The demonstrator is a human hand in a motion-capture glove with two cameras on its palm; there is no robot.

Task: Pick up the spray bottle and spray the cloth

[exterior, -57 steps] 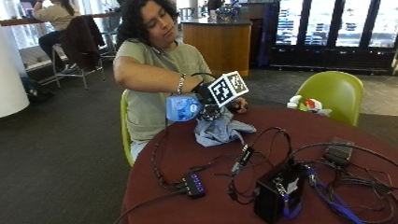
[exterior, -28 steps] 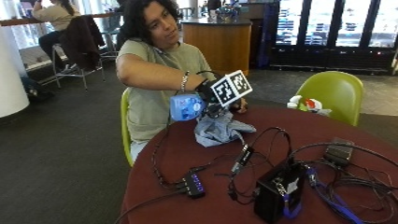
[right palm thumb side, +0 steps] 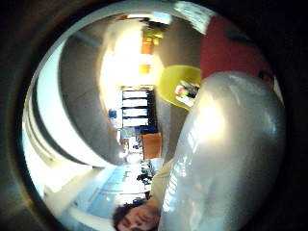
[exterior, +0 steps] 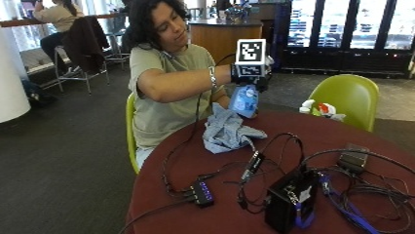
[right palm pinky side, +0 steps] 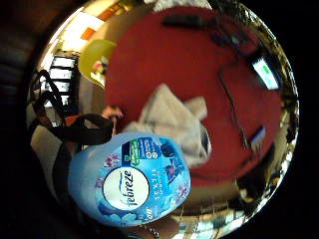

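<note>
Fingers of gloved right hand (exterior: 250, 73) clamped on spray bottle (exterior: 244, 101), lifted above cloth (exterior: 225, 131) on counter (exterior: 195, 165) in outside view; bottle label close in little-finger view, cloth crumpled beyond; thumb view filled by bottle; pickup done, spraying seemingly left.

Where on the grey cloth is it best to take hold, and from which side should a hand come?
Probably pinch a raised fold of the cloth from above. It lies crumpled on the red table, so its ridges stand up and offer an edge. The gloved hand holds the spray bottle over it, so the bare hand would be freer.
</note>
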